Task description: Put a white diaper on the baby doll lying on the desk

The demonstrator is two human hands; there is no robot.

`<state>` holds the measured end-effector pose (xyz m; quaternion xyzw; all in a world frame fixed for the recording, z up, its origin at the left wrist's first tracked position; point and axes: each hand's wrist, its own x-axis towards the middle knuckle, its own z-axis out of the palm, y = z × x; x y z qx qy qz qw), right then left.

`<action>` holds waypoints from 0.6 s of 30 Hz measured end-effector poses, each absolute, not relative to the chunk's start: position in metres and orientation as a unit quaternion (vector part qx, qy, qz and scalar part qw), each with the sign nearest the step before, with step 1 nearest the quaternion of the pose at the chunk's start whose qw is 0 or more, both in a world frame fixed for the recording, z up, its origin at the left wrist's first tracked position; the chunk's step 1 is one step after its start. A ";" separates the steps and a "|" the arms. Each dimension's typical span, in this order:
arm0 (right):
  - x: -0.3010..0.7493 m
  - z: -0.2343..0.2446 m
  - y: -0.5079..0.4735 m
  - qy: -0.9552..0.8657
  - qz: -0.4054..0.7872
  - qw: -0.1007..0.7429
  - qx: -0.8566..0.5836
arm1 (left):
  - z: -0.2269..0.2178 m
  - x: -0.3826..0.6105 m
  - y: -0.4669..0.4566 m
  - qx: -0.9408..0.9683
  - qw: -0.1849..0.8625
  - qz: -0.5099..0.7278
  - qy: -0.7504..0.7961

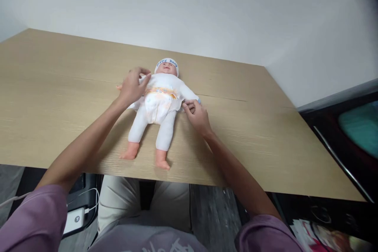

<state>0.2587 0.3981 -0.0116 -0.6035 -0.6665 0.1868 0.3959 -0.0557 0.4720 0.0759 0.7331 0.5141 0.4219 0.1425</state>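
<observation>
Along the bottom edge runs my shirt (147,240); beyond it spreads the table (251,145). At centre, the doll (165,136) lies face up between my hands, feet toward me. My left hand (132,86), thumb and fingers parted, is at its shoulder; my right hand (198,117) pinches the diaper (156,108) at its right-of-frame edge.

The person's left hand (133,85) is covering most of one arm (119,87) of the white-clothed, orange-footed doll (160,104); the right hand (195,115) is hiding its other sleeve's end. The left side of the light-wood table (44,98) and, past its right edge, a black-framed, teal-panelled object (358,126) are running out of view; below the front edge, a white-and-red heap (308,231) is blurring.
</observation>
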 end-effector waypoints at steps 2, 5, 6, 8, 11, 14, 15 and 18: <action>0.260 -0.016 0.388 -0.672 0.125 0.373 -0.627 | 0.086 -0.035 0.461 0.796 0.112 0.394 0.445; 0.259 -0.020 0.382 -0.673 0.102 0.338 -0.650 | 0.090 -0.002 0.448 0.869 0.101 0.311 0.373; 0.259 -0.020 0.382 -0.671 0.101 0.327 -0.658 | 0.089 0.006 0.445 0.882 0.098 0.283 0.364; 0.259 -0.019 0.384 -0.660 0.108 0.307 -0.677 | 0.085 0.015 0.442 0.895 0.092 0.241 0.364; 0.260 -0.015 0.387 -0.629 0.149 0.277 -0.711 | 0.079 0.017 0.443 0.898 0.088 0.220 0.371; 0.262 -0.012 0.392 -0.619 0.183 0.260 -0.718 | 0.078 0.015 0.445 0.895 0.086 0.216 0.381; 0.265 -0.011 0.393 -0.621 0.200 0.268 -0.709 | 0.078 0.015 0.445 0.894 0.086 0.213 0.385; 0.275 -0.007 0.398 -0.614 0.303 0.340 -0.644 | 0.079 0.017 0.444 0.887 0.090 0.209 0.402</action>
